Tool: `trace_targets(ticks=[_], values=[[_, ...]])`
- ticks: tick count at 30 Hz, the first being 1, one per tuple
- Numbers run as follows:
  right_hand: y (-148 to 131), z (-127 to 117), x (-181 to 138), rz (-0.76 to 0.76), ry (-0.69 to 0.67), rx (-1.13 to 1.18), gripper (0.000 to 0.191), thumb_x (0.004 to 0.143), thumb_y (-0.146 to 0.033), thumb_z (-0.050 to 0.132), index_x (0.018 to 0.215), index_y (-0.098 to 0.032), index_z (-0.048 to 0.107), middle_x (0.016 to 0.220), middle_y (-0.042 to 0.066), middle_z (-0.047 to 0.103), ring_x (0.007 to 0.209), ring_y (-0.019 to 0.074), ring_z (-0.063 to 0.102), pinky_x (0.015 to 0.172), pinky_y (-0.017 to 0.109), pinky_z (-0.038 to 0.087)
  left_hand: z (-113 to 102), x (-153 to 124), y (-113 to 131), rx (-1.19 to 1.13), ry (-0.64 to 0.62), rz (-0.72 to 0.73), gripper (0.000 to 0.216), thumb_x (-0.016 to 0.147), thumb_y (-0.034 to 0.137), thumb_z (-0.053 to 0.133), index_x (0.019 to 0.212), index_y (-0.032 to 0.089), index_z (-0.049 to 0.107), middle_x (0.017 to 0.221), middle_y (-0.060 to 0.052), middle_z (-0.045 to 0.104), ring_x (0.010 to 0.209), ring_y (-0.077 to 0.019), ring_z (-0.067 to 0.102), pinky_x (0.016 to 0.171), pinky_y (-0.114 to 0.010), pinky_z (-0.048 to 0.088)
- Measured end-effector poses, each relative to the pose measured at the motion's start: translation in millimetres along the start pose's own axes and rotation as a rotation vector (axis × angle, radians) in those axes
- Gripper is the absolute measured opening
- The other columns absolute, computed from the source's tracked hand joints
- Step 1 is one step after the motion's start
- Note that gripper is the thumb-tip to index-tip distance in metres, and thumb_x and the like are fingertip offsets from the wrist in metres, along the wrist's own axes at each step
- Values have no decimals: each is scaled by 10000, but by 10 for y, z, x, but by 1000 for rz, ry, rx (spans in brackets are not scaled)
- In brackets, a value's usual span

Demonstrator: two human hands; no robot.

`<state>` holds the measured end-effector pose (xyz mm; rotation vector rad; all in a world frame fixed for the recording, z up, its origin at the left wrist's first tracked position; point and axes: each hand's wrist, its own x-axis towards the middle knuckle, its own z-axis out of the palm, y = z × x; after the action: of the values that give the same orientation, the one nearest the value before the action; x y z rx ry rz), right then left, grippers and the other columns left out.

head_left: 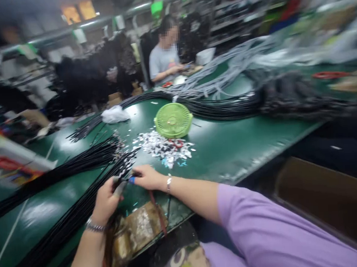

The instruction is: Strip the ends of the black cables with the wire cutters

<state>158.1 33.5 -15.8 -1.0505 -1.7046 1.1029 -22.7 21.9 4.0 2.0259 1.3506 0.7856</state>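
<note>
My left hand [107,199] is closed in a pinch, with a pale covering on its thumb. My right hand [147,178] is also closed, its fingertips meeting the left ones, with a blue covering or piece at one tip. A thin black cable [124,179] seems to run between the fingertips; blur hides its end. Just beside the left hand lies a long bundle of black cables [77,206] with pale ends. White scraps [164,148] are heaped beyond the hands, with a red-handled tool [176,143] partly among them.
A green basket [173,121] stands behind the scraps on the green table [215,147]. More black cables [225,108] and grey cables [237,63] stretch across the far side. A tape-covered block [144,224] sits at the near edge. Another person [164,55] works opposite.
</note>
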Motion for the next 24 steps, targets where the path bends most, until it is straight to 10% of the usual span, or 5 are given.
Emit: trace_targets(ticks=[9, 15, 20, 24], values=[[-142, 38, 111, 339, 40, 452, 201, 756, -79, 578, 591, -170, 508, 513, -80, 530, 491, 68, 450, 488, 173, 343, -25, 69, -27, 698, 425, 339, 214, 787, 346, 484, 824, 190, 626, 813, -75, 658, 710, -208, 603, 581, -281, 415], [-165, -7, 90, 175, 65, -98, 89, 765, -229, 591, 688, -186, 595, 633, -42, 586, 665, 125, 542, 538, 204, 343, 50, 81, 60, 884, 394, 88, 335, 795, 397, 451, 918, 169, 663, 564, -48, 547, 507, -189, 456, 496, -282, 282], [-233, 5, -4, -64, -72, -517, 156, 825, -339, 506, 827, -220, 606, 838, 9, 681, 780, 194, 607, 548, 252, 316, 14, 160, 82, 682, 321, -57, 165, 689, 312, 499, 723, 192, 607, 494, -14, 510, 468, -171, 441, 480, -271, 295], [-212, -6, -26, -61, -68, -569, 207, 860, -396, 491, 922, -229, 596, 924, 39, 695, 825, 215, 625, 590, 268, 352, 2, 181, 80, 63, 266, -226, 132, 645, 316, 545, 635, 189, 512, 464, 38, 493, 400, -109, 431, 415, -219, 333]])
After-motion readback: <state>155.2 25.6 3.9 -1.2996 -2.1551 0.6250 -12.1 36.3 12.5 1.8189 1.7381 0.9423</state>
